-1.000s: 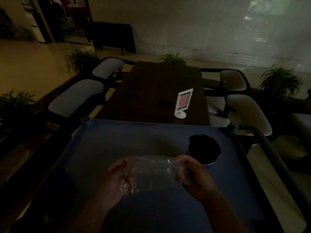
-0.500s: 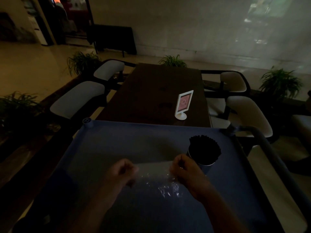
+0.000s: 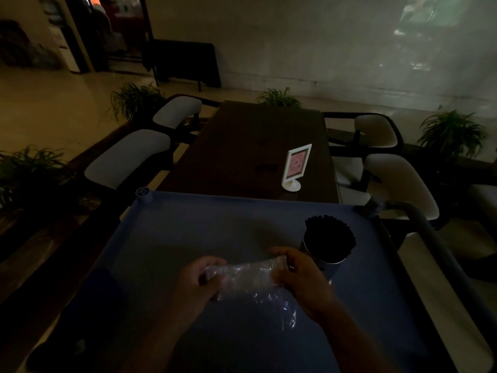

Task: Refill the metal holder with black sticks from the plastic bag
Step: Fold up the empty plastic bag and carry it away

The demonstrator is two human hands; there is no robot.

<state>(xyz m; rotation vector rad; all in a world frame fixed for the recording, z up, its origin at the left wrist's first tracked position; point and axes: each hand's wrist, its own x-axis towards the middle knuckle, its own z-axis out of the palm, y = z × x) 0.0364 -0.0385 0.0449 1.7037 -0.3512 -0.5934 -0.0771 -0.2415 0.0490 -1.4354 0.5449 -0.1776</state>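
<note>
Presently, I log: crumpled clear plastic bag [image 3: 250, 278], pinched shut between left hand [image 3: 199, 281] and right hand [image 3: 301, 275] above blue worktop [image 3: 188, 238]. Round metal holder [image 3: 326, 258], packed with black sticks [image 3: 329, 232], touches right knuckles; a careless tug could topple it.

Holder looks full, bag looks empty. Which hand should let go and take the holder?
Right, probably. The right hand pinches the plastic bag right beside the metal holder, packed with black sticks. The left hand is across the bag, farther away.
</note>
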